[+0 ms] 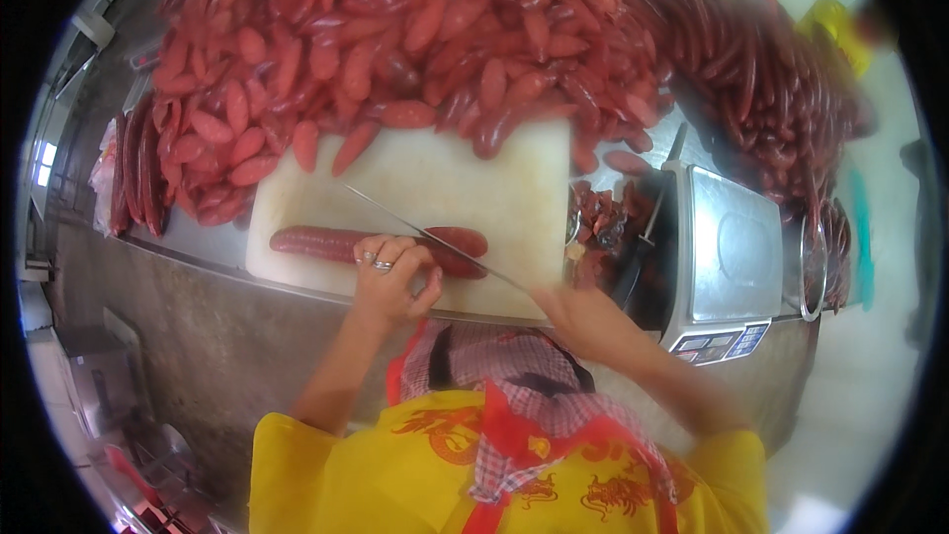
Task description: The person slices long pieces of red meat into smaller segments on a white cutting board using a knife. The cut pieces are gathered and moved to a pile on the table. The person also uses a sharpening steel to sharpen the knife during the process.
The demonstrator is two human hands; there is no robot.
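A long dark red sausage [316, 241] lies across the white cutting board [415, 168], near its front edge. My left hand [391, 275], with rings on it, is closed over the sausage and presses it against the board. A knife [381, 208] is in my right hand [578, 314], its thin blade slanting up and left across the sausage just right of my left fingers. To the right of the blade a slanted cut piece [460, 239] lies against the sausage's end. The knife's handle is hidden inside my right hand.
A large heap of sliced sausage [425, 25] covers the table behind the board. Whole sausages [746, 69] are piled at the far right. A metal scale [733, 242] stands right of the board, beside dark scraps [598, 218] and another black-handled knife [633, 272].
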